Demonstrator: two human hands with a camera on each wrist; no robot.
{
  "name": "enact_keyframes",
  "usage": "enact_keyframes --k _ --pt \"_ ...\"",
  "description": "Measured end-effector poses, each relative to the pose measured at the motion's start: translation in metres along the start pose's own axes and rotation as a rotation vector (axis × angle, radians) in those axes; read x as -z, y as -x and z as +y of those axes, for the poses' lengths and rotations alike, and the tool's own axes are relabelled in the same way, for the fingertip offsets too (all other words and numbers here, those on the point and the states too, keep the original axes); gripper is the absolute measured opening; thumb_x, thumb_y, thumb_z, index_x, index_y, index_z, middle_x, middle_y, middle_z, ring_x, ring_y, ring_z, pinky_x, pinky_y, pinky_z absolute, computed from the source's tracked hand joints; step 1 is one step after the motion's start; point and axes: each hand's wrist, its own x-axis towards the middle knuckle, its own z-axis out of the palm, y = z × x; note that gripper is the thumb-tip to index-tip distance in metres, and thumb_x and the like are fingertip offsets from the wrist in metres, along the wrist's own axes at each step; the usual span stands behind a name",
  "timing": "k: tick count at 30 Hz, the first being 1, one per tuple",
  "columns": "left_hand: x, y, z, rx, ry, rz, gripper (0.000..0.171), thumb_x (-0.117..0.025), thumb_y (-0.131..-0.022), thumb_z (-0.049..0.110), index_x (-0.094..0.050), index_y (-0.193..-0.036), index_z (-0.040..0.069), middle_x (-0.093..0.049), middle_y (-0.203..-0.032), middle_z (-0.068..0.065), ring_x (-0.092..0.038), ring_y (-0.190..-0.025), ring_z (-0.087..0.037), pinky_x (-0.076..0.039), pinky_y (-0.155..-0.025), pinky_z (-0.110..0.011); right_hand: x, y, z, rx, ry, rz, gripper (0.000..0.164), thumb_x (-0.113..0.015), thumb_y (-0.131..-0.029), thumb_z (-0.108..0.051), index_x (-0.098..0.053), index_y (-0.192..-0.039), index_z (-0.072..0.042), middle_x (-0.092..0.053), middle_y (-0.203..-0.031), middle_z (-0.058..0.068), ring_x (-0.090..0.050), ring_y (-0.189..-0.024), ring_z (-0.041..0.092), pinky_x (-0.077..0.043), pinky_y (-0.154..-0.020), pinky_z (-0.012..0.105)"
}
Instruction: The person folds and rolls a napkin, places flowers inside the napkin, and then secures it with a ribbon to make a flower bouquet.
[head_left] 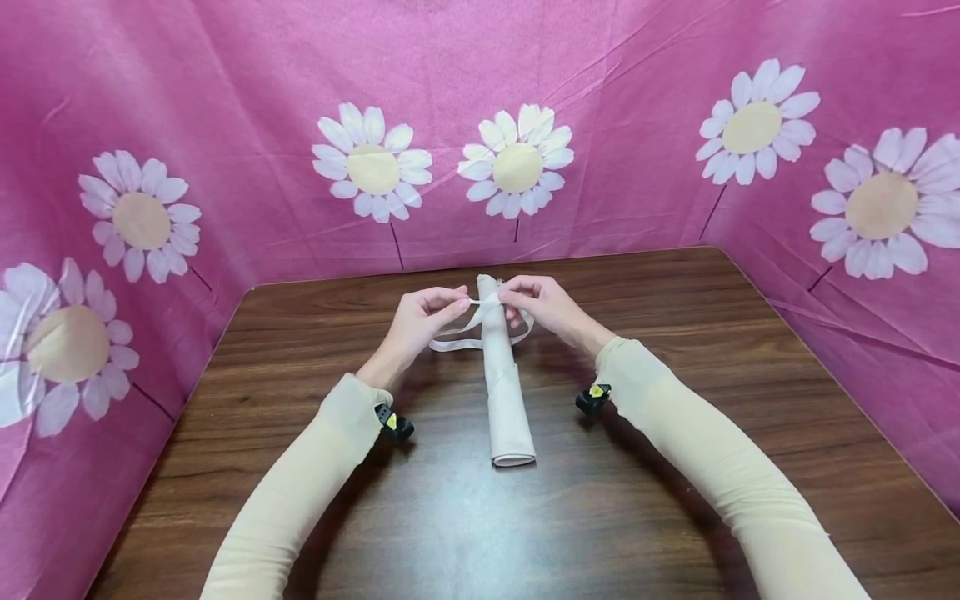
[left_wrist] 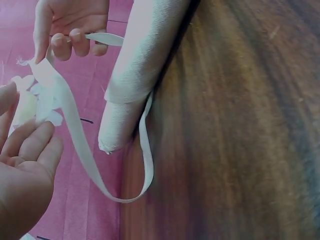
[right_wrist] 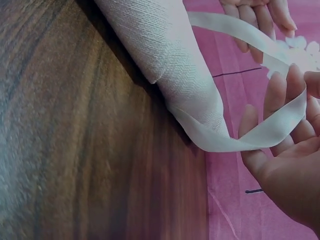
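Observation:
A rolled cream cloth (head_left: 506, 400) lies lengthwise on the table, with a pale ribbon (head_left: 457, 344) round its far part. At the roll's left side, my left hand (head_left: 416, 321) pinches a strip of the ribbon between thumb and fingertips. My right hand (head_left: 555, 310) pinches the ribbon over the roll's far right side. In the right wrist view, the ribbon (right_wrist: 270, 130) passes across the right hand's fingers (right_wrist: 276, 92). A frayed ribbon end shows by the right thumb in the left wrist view, where a loop of ribbon (left_wrist: 80, 140) hangs beside the roll (left_wrist: 145, 55).
The dark wooden table (head_left: 375, 500) has its far edge just beyond the roll. A pink cloth backdrop (head_left: 450, 58) with white daisies encloses the back and both sides. Small black wrist cameras (head_left: 592, 400) sit at both cuffs.

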Motion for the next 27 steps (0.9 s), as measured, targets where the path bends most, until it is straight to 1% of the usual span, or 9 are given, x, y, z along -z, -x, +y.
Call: enact_keyframes --k 4,6,11,15,18,20,22,25,27 --pt "0.0016 -0.0022 0.0040 -0.026 -0.002 0.034 0.025 -0.077 -0.090 0.006 -0.071 -0.111 -0.008 -0.073 -0.114 -0.014 -0.069 -0.109 -0.018 -0.054 -0.091 -0.030 0.0032 0.0011 -0.0032 -0.009 0.026 0.010 0.022 -0.064 -0.101 -0.014 -0.068 -0.113 0.005 -0.065 -0.074 0.007 -0.064 -0.067 0.015 -0.057 -0.073 0.044" --pt "0.0026 -0.0039 0.0050 -0.042 0.007 0.053 0.024 -0.078 -0.089 0.005 -0.072 -0.110 -0.007 -0.074 -0.112 -0.014 -0.070 -0.103 -0.014 -0.055 -0.089 -0.030 0.0044 0.0010 -0.0039 -0.016 0.031 0.008 0.023 -0.064 -0.101 -0.014 -0.067 -0.113 0.005 -0.066 -0.075 0.006 -0.065 -0.067 0.015 -0.056 -0.077 0.048" --pt "0.0042 -0.0068 0.0078 -0.074 0.049 0.097 0.022 -0.080 -0.086 0.001 -0.074 -0.106 -0.005 -0.076 -0.105 -0.013 -0.073 -0.095 -0.014 -0.056 -0.088 -0.032 0.0061 -0.0005 -0.0030 -0.041 0.033 0.001 0.026 -0.065 -0.101 -0.015 -0.067 -0.117 0.006 -0.068 -0.080 0.008 -0.066 -0.072 0.015 -0.056 -0.082 0.050" --pt "0.0058 -0.0075 0.0099 -0.078 0.098 0.119 0.021 -0.080 -0.084 -0.005 -0.073 -0.103 -0.007 -0.076 -0.101 -0.013 -0.074 -0.092 -0.016 -0.057 -0.087 -0.034 0.0076 -0.0010 -0.0010 -0.038 0.033 -0.004 0.028 -0.065 -0.101 -0.015 -0.067 -0.118 0.007 -0.068 -0.084 0.017 -0.065 -0.074 0.017 -0.056 -0.081 0.045" --pt "0.0071 -0.0077 0.0105 -0.079 0.131 0.126 0.019 -0.078 -0.083 -0.009 -0.073 -0.101 -0.007 -0.077 -0.099 -0.013 -0.074 -0.090 -0.017 -0.057 -0.086 -0.034 0.0089 -0.0012 0.0005 -0.023 0.039 -0.004 0.028 -0.065 -0.101 -0.015 -0.068 -0.118 0.007 -0.067 -0.086 0.021 -0.065 -0.077 0.020 -0.055 -0.077 0.037" --pt "0.0076 -0.0077 0.0104 -0.078 0.146 0.128 0.019 -0.077 -0.082 -0.012 -0.073 -0.099 -0.006 -0.076 -0.099 -0.014 -0.074 -0.090 -0.017 -0.058 -0.085 -0.034 0.0097 -0.0013 0.0017 -0.018 0.049 -0.001 0.028 -0.065 -0.101 -0.015 -0.068 -0.118 0.007 -0.068 -0.087 0.022 -0.065 -0.079 0.022 -0.054 -0.075 0.032" --pt "0.0079 -0.0074 0.0102 -0.076 0.157 0.127 0.020 -0.076 -0.082 -0.015 -0.072 -0.099 -0.008 -0.075 -0.101 -0.018 -0.074 -0.090 -0.017 -0.058 -0.085 -0.035 0.0102 -0.0014 0.0027 -0.015 0.065 0.004 0.027 -0.065 -0.101 -0.015 -0.069 -0.117 0.006 -0.068 -0.088 0.021 -0.065 -0.082 0.025 -0.052 -0.073 0.028" --pt "0.0083 -0.0068 0.0097 -0.059 0.159 0.131 0.025 -0.075 -0.081 -0.018 -0.069 -0.104 -0.012 -0.071 -0.108 -0.027 -0.074 -0.090 -0.017 -0.058 -0.084 -0.035 0.0100 -0.0013 0.0034 -0.013 0.078 0.006 0.026 -0.066 -0.101 -0.015 -0.070 -0.117 0.005 -0.069 -0.092 0.023 -0.065 -0.085 0.028 -0.050 -0.072 0.026" --pt "0.0088 -0.0065 0.0097 -0.030 0.175 0.134 0.036 -0.074 -0.081 -0.019 -0.065 -0.116 -0.012 -0.068 -0.115 -0.030 -0.074 -0.092 -0.018 -0.058 -0.084 -0.036 0.0093 -0.0010 0.0032 -0.011 0.076 0.006 0.026 -0.066 -0.101 -0.015 -0.070 -0.117 0.005 -0.068 -0.093 0.025 -0.065 -0.086 0.029 -0.050 -0.072 0.026"
